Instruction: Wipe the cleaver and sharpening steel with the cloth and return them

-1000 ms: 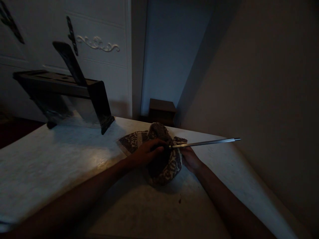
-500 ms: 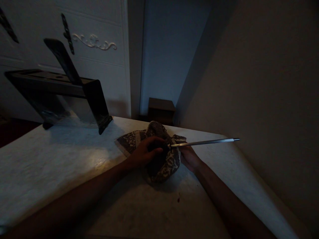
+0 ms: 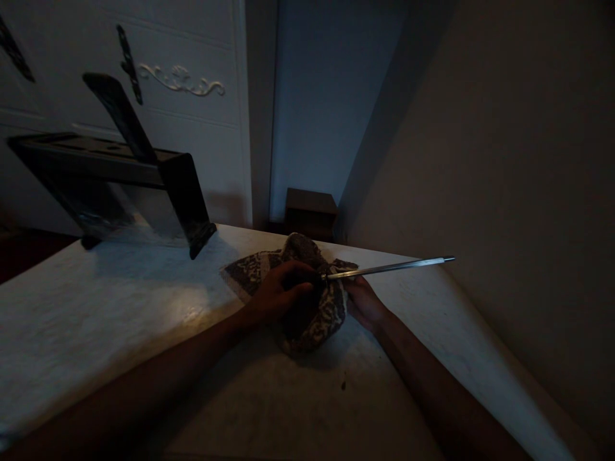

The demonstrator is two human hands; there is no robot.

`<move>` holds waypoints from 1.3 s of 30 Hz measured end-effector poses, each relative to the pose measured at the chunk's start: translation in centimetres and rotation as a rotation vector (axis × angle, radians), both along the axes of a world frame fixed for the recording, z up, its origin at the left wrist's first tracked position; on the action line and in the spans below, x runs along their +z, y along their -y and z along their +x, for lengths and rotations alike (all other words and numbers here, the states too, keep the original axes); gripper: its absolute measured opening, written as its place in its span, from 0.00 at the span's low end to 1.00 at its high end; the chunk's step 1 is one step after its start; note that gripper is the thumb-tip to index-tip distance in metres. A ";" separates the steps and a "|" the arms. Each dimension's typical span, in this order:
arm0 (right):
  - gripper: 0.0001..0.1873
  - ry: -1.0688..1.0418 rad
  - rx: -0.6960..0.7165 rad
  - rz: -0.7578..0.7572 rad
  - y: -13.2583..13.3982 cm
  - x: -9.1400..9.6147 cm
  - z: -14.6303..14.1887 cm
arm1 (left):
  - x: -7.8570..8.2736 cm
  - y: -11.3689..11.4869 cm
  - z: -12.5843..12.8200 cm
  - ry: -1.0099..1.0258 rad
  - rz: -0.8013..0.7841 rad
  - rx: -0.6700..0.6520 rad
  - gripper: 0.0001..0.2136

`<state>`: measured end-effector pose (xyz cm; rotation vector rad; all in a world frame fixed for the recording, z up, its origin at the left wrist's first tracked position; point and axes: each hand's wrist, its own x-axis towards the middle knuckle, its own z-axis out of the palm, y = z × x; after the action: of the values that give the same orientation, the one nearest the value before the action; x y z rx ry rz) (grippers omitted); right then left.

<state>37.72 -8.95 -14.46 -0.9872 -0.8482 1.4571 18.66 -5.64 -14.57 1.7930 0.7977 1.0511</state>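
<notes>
Rod (image 3: 389, 267) juts rightward from closed left hand (image 3: 283, 292), above right hand (image 3: 361, 302).

A pale, mottled table (image 3: 120, 320) bears a dark knife block (image 3: 185, 198) at its far left, a patterned cloth (image 3: 331, 310) bunched near its far edge, and a small dark speck (image 3: 343, 385) nearer.

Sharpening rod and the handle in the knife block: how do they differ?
The rod is thin, bright metal; the handle is broad and dark. The rod runs nearly level, held by the left hand at the patterned cloth; the handle stands tilted in the knife block, untouched. Both are elongated.
</notes>
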 end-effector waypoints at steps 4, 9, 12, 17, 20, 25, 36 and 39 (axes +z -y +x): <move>0.18 0.005 0.001 0.014 0.0 0.0 0.0 | 0.1 0.0 0.0 0.011 -0.014 0.010 0.11; 0.19 0.024 -0.014 -0.001 0.0 0.1 0.0 | 0.1 0.0 -0.1 0.005 -0.048 0.014 0.12; 0.19 0.028 -0.003 -0.004 0.0 0.0 0.1 | 0.1 0.0 -0.1 -0.002 -0.059 0.024 0.12; 0.17 0.034 0.022 0.002 -0.1 -0.2 0.2 | 0.0 -0.1 0.0 -0.013 -0.042 0.042 0.11; 0.16 0.040 0.017 0.004 -0.1 -0.2 0.2 | 0.0 -0.1 0.1 -0.005 -0.046 0.039 0.11; 0.17 0.033 0.010 0.015 -0.1 -0.1 0.2 | 0.0 0.0 0.0 -0.033 -0.028 0.061 0.11; 0.17 0.048 -0.003 -0.001 0.1 0.5 -0.2 | -0.1 -0.1 0.0 -0.043 0.002 0.077 0.11; 0.16 0.042 -0.002 0.001 0.0 0.2 -0.1 | -0.2 -0.1 0.1 -0.018 -0.016 0.054 0.11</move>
<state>37.64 -8.94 -14.26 -1.0210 -0.8781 1.4382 18.71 -5.51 -14.75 1.7781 0.8669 1.0620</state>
